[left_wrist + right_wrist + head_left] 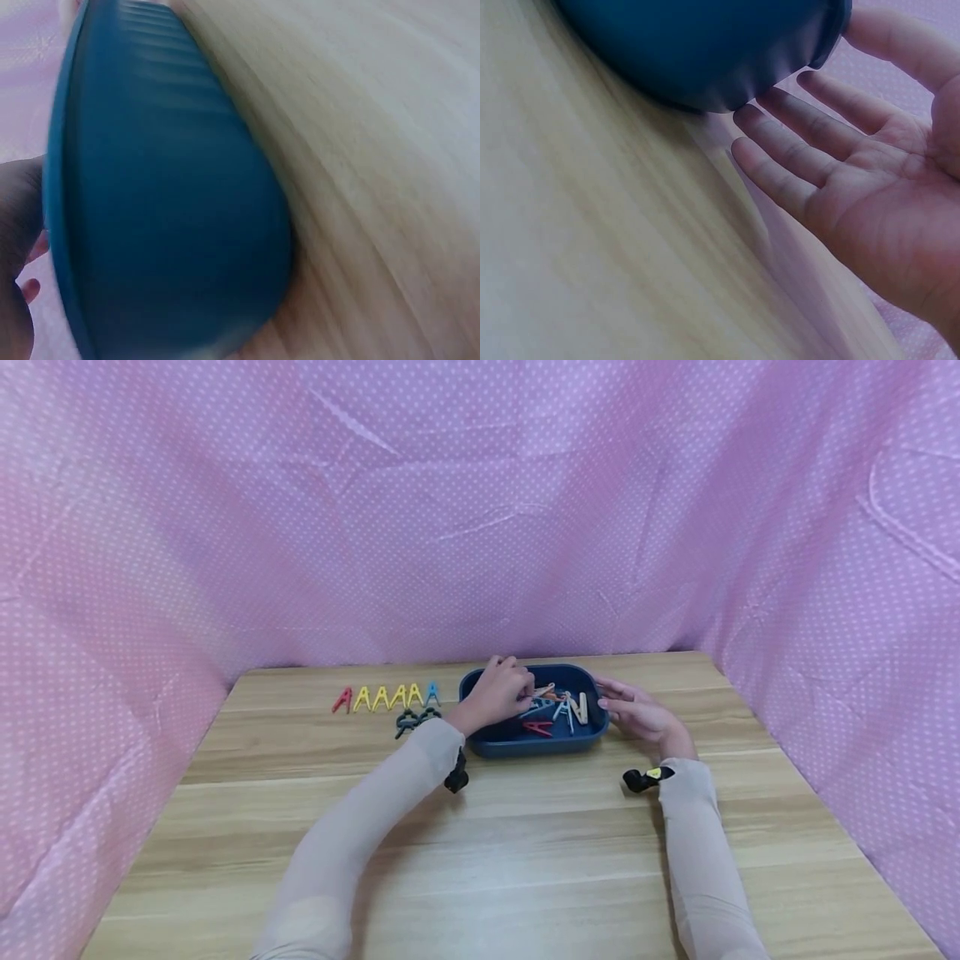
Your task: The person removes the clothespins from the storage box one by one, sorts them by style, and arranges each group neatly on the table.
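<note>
A dark blue tray [536,747] holds several clothespins, among them a red clothespin [537,727], a light blue one and a pale wooden clothespin [580,708]. My left hand [497,695] reaches over the tray's left part with bent fingers; whether it pinches a clothespin is hidden. The left wrist view shows mostly the tray's outer wall [172,195], with part of the hand at the left edge. At the tray's right end is my right hand [637,710], its thumb on the rim. In the right wrist view, its fingers [787,161] are straight beside the wall.
Left of the tray, a row on the wooden table [510,860] has a red clothespin [342,699], several yellow clothespins [380,697] and a blue clothespin [432,693]. Dark green clips [406,722] lie in front of it, near my left wrist. A pink dotted curtain [480,527] surrounds the table.
</note>
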Demonstrator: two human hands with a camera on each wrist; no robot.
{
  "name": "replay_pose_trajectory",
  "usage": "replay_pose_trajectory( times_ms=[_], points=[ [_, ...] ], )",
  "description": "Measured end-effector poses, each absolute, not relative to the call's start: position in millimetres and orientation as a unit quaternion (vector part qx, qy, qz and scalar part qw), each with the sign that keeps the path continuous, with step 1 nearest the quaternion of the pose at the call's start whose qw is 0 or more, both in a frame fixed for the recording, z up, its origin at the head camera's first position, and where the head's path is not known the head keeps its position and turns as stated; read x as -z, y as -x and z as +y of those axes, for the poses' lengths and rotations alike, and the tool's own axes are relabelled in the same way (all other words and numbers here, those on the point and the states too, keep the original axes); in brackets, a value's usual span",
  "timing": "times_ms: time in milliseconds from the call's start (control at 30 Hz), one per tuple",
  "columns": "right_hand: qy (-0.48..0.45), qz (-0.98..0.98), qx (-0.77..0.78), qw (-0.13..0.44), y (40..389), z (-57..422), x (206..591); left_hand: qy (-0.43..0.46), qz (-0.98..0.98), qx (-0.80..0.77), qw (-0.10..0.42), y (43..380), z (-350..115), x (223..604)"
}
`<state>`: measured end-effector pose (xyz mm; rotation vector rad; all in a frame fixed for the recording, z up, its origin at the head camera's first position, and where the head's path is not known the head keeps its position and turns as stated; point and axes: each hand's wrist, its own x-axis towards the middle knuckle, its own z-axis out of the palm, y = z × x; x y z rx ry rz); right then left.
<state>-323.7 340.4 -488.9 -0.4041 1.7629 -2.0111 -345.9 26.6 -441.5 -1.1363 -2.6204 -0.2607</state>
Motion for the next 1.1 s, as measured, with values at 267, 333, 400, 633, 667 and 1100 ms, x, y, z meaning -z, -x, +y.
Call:
replay_pose_trajectory(
  times_ms=[267, 333, 400, 633, 667, 1100],
  points=[
    [0.140, 0.619, 0.743, 0.211, 323.3, 339.6, 488.9, 0.385, -0.891, 0.116, 0.212, 340.0, -4.5, 429.4],
    [0.138, 0.622, 0.742, 0.209, 322.7, 339.1, 488.6, 0.377, -0.891, 0.128, 0.218, 337.9, -13.4, 426.6],
    [0.135, 0.625, 0.740, 0.208, 321.8, 338.5, 488.1, 0.366, -0.892, 0.147, 0.220, 335.4, -22.6, 424.0],
    [0.143, 0.613, 0.746, 0.216, 322.3, 338.7, 489.8, 0.327, -0.901, 0.178, 0.221, 324.0, -58.7, 416.1],
    [0.150, 0.613, 0.745, 0.216, 322.4, 339.2, 490.4, 0.322, -0.902, 0.178, 0.224, 322.3, -63.7, 416.2],
    [0.170, 0.611, 0.742, 0.219, 322.9, 340.9, 491.8, 0.299, -0.900, 0.205, 0.242, 302.3, -120.9, 428.3]
  ],
)
